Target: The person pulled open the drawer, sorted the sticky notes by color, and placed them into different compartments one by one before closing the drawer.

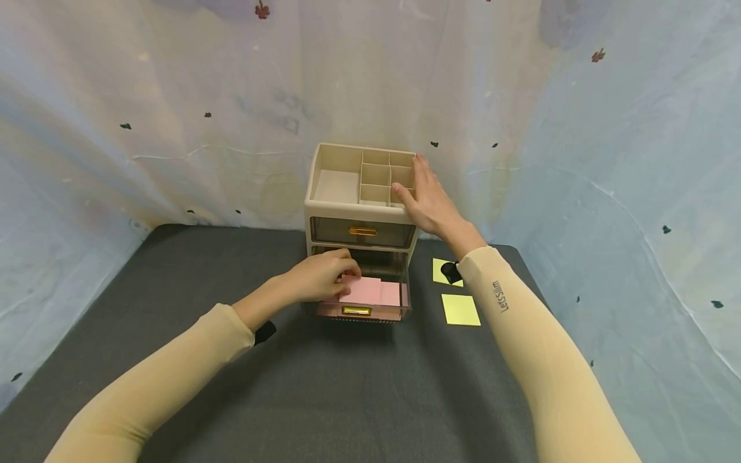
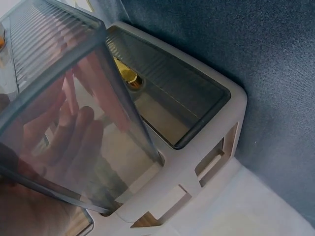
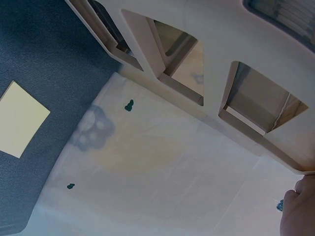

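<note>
Head view: square pink paper sticky-note pad [image 1: 363, 291] located in pulled-out transparent plastic drawer [image 1: 408, 309]; left edge pinched between thumb and fingers of left hand [image 1: 321, 276]. Judged light, flexible, easily creased; best held by opposite edges. Left forearm extended in from left. Beige plastic organizer [image 1: 347, 208] touched at right rim by right hand [image 1: 429, 200], fingers extended, thumb spread, nothing gripped. Two square yellow paper notes [image 1: 460, 310] laid on dark table [image 1: 260, 399], to right.
</note>
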The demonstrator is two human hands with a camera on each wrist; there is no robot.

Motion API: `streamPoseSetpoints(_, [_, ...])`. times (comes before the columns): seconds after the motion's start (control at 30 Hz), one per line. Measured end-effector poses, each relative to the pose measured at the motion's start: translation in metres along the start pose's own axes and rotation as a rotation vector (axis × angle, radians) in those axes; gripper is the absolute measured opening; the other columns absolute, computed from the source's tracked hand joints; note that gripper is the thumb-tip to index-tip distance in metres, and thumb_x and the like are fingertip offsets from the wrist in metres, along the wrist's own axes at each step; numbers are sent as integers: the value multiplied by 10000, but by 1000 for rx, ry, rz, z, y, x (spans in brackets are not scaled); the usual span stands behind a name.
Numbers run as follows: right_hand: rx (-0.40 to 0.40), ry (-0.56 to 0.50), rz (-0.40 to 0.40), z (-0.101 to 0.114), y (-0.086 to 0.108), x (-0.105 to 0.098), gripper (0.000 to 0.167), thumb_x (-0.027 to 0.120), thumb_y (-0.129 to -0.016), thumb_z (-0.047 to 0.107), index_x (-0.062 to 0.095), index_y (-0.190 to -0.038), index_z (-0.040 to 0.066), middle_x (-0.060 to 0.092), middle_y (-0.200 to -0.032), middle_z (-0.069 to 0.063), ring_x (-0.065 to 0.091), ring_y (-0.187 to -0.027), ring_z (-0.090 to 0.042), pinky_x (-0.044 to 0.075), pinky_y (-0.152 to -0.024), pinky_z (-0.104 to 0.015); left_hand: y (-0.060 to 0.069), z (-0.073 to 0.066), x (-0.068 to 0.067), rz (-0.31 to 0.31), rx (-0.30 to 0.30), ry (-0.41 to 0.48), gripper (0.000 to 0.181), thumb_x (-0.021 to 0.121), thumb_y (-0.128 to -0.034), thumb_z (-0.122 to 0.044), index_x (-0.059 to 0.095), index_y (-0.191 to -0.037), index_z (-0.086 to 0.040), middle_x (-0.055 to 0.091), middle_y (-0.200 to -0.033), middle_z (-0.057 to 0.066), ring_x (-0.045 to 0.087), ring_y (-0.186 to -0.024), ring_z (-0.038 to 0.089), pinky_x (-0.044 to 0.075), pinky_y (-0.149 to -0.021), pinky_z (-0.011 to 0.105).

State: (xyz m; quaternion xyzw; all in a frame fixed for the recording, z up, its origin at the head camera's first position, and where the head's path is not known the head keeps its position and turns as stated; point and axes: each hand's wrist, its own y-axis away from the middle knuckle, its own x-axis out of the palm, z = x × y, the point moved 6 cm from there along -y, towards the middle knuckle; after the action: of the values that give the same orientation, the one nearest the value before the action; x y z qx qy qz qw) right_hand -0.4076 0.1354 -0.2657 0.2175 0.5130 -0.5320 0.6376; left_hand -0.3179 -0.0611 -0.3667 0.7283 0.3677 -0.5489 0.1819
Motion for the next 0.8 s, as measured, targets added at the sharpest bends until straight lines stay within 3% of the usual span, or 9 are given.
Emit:
streamPoseSetpoints(0.43, [-5, -3, -3, 0, 0, 0, 881, 310, -1075, 616, -19, -1670, 57, -55, -1750, -106, -19, -1610, -256, 48, -1298, -437, -4, 0, 5, 64, -20, -96, 238, 799, -928, -167, 768, -1164, -151, 667, -1066, 6, 585, -809, 124, 514, -668, 314])
streamPoseSetpoints(0.8, [-6, -12, -4, 0, -1, 1, 879, 303, -1074, 623, -14, -1671, 61, -56, -1751, -99, -26, -1610, -255, 37, -1299, -421, -5, -2, 4, 86, -50, -105, 237, 788, -936, -159, 764, -1170, -131, 671, -1075, 27, 602, -833, 138, 530, -671, 325])
